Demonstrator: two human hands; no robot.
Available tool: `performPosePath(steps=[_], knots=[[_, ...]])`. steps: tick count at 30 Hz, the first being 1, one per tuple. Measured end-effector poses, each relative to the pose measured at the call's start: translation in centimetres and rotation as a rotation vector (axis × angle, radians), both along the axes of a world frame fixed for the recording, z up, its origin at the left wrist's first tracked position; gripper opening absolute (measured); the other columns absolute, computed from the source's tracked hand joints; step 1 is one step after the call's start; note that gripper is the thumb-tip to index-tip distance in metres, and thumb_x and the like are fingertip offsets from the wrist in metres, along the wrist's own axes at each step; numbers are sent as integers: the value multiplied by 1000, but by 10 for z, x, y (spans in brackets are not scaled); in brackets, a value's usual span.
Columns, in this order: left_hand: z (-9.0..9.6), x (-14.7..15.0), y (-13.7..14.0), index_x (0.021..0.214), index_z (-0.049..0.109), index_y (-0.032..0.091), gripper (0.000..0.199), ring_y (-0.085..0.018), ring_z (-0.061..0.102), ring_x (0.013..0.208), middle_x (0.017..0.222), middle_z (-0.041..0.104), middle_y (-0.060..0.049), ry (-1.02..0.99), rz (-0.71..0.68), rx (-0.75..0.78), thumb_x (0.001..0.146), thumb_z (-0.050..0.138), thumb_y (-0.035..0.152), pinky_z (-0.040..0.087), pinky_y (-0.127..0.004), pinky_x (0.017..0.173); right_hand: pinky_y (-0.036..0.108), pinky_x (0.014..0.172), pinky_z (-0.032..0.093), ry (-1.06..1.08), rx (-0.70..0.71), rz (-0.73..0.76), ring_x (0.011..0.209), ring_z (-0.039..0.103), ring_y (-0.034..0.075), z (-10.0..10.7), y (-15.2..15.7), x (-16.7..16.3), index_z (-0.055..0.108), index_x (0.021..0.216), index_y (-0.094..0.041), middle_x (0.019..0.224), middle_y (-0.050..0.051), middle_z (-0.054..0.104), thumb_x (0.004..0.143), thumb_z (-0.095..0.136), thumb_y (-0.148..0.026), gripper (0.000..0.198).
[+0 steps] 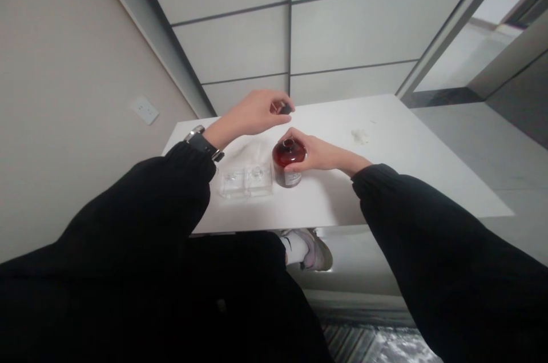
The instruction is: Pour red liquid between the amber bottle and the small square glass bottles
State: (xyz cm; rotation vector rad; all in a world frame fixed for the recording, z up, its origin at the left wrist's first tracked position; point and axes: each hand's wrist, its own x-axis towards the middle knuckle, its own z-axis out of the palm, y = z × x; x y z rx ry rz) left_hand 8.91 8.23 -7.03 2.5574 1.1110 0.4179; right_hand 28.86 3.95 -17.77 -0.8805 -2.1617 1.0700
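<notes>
The right hand (319, 153) wraps its grip around a glossy, rounded red bottle (282, 160), its label (293, 179) unreadable, on the smooth white surface (411, 169), right of a clear two-part box (245, 182); the left hand (257, 112) pinches a dark cap (286, 109).

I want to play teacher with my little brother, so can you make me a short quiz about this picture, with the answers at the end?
1. Which hand grips the red bottle?
2. True or false: the left hand holds a small dark thing.
3. What stands beside the red bottle? a) a metal spoon, b) a clear container, c) a blue plate.

Key:
1. The right hand.
2. True.
3. b, a clear container.
</notes>
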Motion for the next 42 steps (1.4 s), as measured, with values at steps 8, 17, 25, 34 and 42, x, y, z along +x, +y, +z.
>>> performPosePath(steps=[8,17,25,34,42], knots=[[-72,1,59,103,81,13,26,-21,70,86,98,82,-10,308,17,-74,80,74,22,47,-29,77,46,104,54,-124,-99,223,113,65,27,13,25,7,50,122,-24,125,9,66,74,87,-53,67],[-97,25,80,100,85,14,25,-23,73,89,96,84,-11,406,-86,-134,81,70,20,49,-30,82,45,112,51,-148,-295,480,129,61,29,16,58,9,53,135,-26,141,10,60,71,92,-51,79],[-106,30,77,101,84,14,24,-24,73,92,98,83,-12,388,-108,-106,86,66,18,49,-32,83,44,114,50,-119,-283,467,133,59,28,16,52,15,52,139,-27,147,10,56,76,90,-49,77],[-77,2,55,140,68,14,51,-22,72,110,141,72,-16,237,-74,-94,90,70,27,51,-32,98,47,111,53,-45,-194,380,128,63,29,6,40,21,61,136,-27,140,8,65,73,91,-46,73],[-37,-104,-41,131,71,21,44,-24,71,112,134,74,-10,-200,241,-18,95,67,45,53,-42,109,49,109,53,-74,-146,105,128,63,31,11,2,62,59,135,-24,139,12,65,77,89,-46,69]])
